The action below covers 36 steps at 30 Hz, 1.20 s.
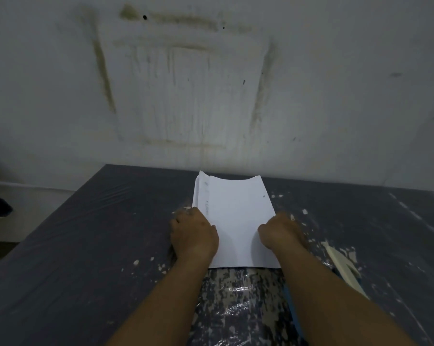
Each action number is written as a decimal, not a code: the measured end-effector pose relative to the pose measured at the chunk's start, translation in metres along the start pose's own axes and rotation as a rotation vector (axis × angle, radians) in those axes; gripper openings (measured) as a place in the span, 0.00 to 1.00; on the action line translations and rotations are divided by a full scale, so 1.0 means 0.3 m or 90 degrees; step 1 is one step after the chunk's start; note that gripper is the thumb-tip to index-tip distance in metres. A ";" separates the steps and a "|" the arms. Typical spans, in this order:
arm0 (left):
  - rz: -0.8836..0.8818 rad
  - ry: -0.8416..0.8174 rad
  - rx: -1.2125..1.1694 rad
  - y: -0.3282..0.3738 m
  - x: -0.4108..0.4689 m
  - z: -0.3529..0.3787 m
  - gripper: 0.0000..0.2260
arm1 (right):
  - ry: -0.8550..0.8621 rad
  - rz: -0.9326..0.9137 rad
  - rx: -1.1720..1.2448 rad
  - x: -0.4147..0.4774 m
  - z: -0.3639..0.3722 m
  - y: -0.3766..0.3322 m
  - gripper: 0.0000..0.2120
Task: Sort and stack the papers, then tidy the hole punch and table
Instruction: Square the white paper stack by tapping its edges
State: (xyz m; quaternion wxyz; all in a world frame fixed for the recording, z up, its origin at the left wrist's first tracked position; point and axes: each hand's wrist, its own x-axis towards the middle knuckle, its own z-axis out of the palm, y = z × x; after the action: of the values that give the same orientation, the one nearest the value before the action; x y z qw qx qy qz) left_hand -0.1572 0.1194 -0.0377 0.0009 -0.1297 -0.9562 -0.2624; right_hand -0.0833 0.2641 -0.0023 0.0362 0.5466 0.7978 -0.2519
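Observation:
A stack of white papers (234,216) stands on its lower edge in the middle of the dark table (86,233), leaning away from me with its top edge curved. My left hand (193,233) grips the stack's left edge. My right hand (279,232) grips its right edge. Printed marks show along the left side of the front sheet. No hole punch is visible.
Small white paper scraps (304,212) lie scattered on the table, mostly to the right and in front. A cream strip-like object (343,265) lies at the right beside my right forearm. A camouflage-patterned sheet under plastic (238,300) lies between my arms. A stained wall (186,83) rises behind the table.

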 end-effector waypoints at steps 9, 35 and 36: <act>-0.001 -0.028 -0.004 -0.014 0.020 -0.023 0.28 | -0.073 -0.003 0.235 0.042 -0.009 -0.004 0.23; -0.162 -0.287 -0.592 -0.196 -0.034 -0.339 0.22 | -0.343 -0.285 0.616 -0.175 -0.034 0.137 0.12; -0.154 -0.314 -0.663 -0.207 -0.052 -0.375 0.19 | -0.357 -0.304 0.632 -0.192 -0.035 0.142 0.12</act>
State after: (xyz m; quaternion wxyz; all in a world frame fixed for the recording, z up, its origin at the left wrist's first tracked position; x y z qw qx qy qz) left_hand -0.1650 0.0076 0.0271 -0.3154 -0.0607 -0.6815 -0.6576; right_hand -0.0199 0.2313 0.0108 -0.0718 0.2172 0.6458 -0.7284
